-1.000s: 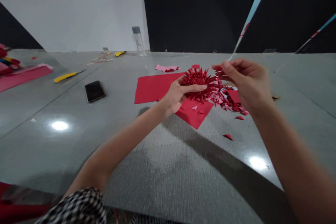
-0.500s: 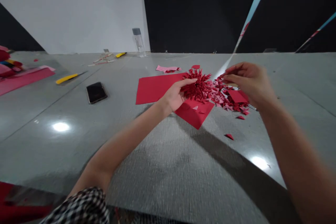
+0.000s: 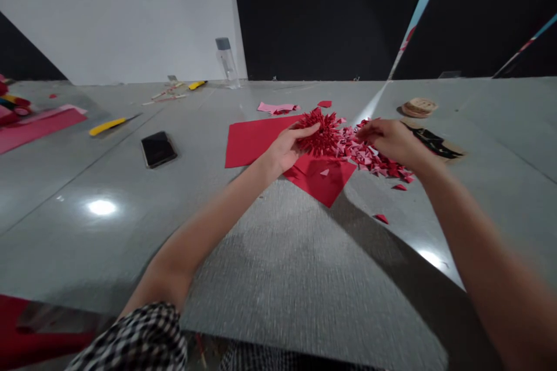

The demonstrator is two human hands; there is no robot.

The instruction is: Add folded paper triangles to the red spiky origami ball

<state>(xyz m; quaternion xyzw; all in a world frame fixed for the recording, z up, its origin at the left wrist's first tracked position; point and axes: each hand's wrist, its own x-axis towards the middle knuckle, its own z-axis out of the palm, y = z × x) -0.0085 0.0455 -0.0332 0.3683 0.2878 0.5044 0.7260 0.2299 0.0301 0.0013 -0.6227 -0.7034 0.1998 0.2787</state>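
1. A checked sleeve (image 3: 139,339) is seen at the lower edge, and both forearms are reached forward over a grey table (image 3: 87,232).
2. The left hand (image 3: 285,148) is partly open, with its fingers curved, and a spiky paper ball (image 3: 319,134) is held against them above a red sheet (image 3: 256,142).
3. The ball is roundish, so no long axis can be made out; its folded red paper spikes point outward in all directions.
4. The right hand (image 3: 389,142) is held palm down just above a heap of paper triangles (image 3: 374,157), with its fingers drawn together; whether a piece is pinched cannot be told.
5. The heap, of red and pink pieces, is spread just beside the ball.
6. Farther left, a phone (image 3: 158,149) and a yellow craft knife (image 3: 107,126) are laid flat.
7. A clear bottle (image 3: 225,64) is stood upright near the far edge.
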